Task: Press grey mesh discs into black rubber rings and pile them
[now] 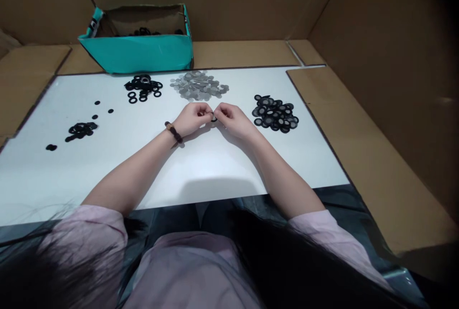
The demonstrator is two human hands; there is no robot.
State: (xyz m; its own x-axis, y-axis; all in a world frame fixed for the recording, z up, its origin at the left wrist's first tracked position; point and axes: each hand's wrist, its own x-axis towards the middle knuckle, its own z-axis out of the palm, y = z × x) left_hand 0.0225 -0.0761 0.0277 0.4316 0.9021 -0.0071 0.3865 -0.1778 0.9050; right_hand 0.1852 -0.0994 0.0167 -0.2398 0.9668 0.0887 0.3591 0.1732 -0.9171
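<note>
In front of a pile of grey discs (199, 85), a black ring (214, 120) is pinched by left hand (193, 119) and right hand (234, 119); black-rimmed discs (275, 115) are heaped right of the pile.

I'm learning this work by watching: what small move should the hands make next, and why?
Probably press gently around the black ring: the left hand and right hand pinch it, loose grey discs lie just beyond, and the ring pile on the right shows grey centres. Whether the held ring contains a disc is too small to tell.
</note>
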